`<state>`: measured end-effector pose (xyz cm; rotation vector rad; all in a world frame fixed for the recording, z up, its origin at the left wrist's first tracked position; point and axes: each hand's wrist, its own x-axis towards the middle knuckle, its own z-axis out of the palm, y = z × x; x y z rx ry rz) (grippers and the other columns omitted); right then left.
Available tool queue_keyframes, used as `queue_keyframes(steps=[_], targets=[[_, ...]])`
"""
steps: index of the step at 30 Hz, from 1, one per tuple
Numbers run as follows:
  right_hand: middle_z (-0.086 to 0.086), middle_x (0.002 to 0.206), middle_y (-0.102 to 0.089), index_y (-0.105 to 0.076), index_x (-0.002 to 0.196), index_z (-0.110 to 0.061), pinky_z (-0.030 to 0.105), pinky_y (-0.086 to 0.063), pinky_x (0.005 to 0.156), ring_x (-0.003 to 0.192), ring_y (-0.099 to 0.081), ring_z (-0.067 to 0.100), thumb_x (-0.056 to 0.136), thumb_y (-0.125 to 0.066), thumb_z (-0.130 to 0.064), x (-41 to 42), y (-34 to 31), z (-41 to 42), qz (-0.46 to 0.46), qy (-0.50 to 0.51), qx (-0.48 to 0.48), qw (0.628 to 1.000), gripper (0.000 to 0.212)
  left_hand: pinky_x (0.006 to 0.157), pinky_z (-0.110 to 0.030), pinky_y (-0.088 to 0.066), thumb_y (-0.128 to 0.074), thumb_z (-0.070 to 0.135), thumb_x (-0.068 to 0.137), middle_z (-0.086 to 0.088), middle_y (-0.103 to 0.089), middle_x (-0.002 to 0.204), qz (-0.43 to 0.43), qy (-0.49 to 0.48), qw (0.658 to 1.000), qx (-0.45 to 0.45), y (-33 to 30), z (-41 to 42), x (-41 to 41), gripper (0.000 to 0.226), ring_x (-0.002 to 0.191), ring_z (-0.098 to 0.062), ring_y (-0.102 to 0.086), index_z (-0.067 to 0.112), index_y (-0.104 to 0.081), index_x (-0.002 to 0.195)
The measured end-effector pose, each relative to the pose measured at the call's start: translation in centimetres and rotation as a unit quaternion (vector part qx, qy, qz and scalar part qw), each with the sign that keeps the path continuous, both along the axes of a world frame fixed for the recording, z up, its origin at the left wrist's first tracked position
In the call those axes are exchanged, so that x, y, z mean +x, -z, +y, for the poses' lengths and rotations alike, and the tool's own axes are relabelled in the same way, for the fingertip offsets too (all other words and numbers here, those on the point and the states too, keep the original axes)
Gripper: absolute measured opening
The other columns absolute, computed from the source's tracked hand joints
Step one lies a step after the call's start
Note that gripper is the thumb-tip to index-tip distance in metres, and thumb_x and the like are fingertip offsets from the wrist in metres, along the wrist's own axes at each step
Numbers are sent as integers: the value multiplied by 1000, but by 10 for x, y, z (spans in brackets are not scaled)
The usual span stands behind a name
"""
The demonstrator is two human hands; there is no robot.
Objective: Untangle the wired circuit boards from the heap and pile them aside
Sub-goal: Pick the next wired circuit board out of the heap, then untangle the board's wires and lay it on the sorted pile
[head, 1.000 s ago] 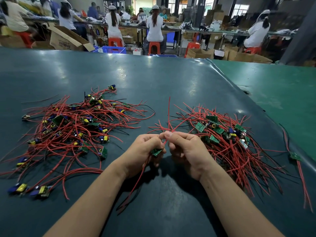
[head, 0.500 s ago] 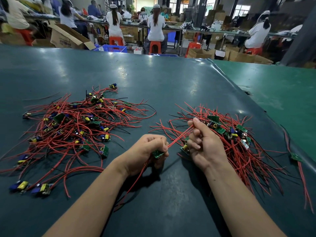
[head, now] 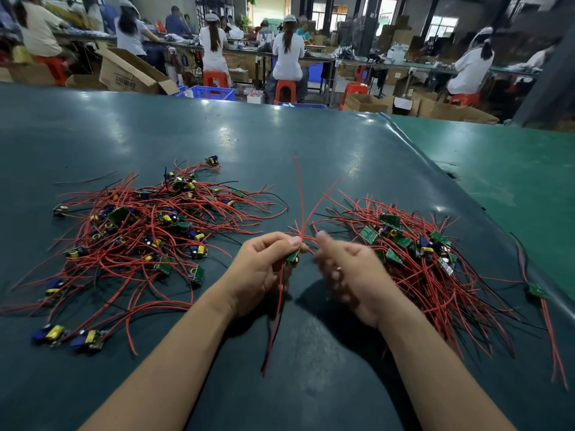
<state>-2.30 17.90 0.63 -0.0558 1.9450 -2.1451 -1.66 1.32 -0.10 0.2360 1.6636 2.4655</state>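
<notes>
My left hand (head: 264,269) grips a small green circuit board (head: 292,256) at the middle of the dark table (head: 280,144). Its red wires fan upward above my fingers, and others hang down past my wrist. Just to the right, my right hand (head: 351,275) is blurred by motion, its fingers loosely spread and nothing visible in them. A tangled heap of boards and red wires (head: 420,259) lies right beside it. A wider spread of wired boards (head: 140,231) with yellow and blue parts covers the table's left side.
Two loose boards (head: 71,335) lie at the front left. A single wired board (head: 538,290) sits near the right edge, where a lighter green table (head: 513,181) adjoins. People sit at benches beyond the far edge, among cardboard boxes and red stools.
My right hand, which had drawn a red wire out to the right over the heap, has let it go and swung back beside my left hand. The held board's wires now stick upward.
</notes>
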Motion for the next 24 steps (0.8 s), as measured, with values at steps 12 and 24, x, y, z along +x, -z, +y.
queue_keyframes(steps=[12,24], targets=[[-1,54,-50,-70,73,-17,17,-30,34,38,-40,10,79,-72,-42,12,5,-2,40,-106,54,992,25,48,-18,-43,-60,29,83,1,-70,75,35,-5,999,-39,6,2,7,42,57,-7,-58,-2,-69,109],[14,70,-72,-65,91,1,20,-40,31,33,-51,14,101,-45,-47,-7,5,2,47,299,-106,947,53,48,-27,-35,-56,35,92,5,-50,49,207,-456,832,-239,16,-33,-10,33,45,-13,-44,27,-60,60]])
